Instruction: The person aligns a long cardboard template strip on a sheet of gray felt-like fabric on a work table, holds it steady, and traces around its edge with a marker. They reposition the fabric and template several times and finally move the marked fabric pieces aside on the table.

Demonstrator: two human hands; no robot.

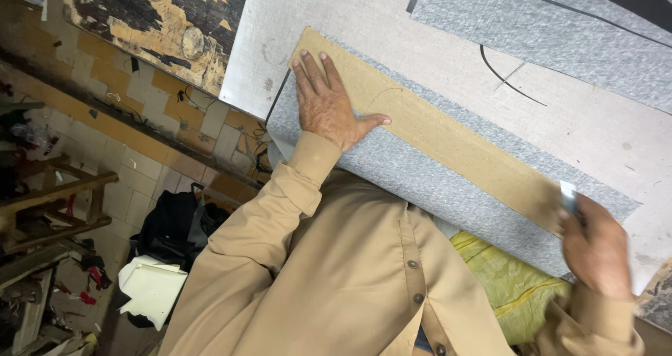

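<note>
I press my left hand (323,104), fingers spread flat, on the cardboard strip (448,135) to pin it as a straightedge across the grey sheet (413,177) on the table (595,125), while my right hand (595,247) pinches a small blade (568,196) at the strip's far end.

Two hands show: the left hand (325,104) at ten o'clock and the right hand (595,247) at four o'clock. One long brown cardboard strip (448,142) runs across the middle, and two grey textured sheets are countable, one grey sheet (427,181) under the strip and another grey sheet (553,34) at one o'clock. One small blade-like tool (568,196) (blurred) sits at four o'clock, one yellow bag (507,279) at five, one black bag (171,223) at eight.
</note>
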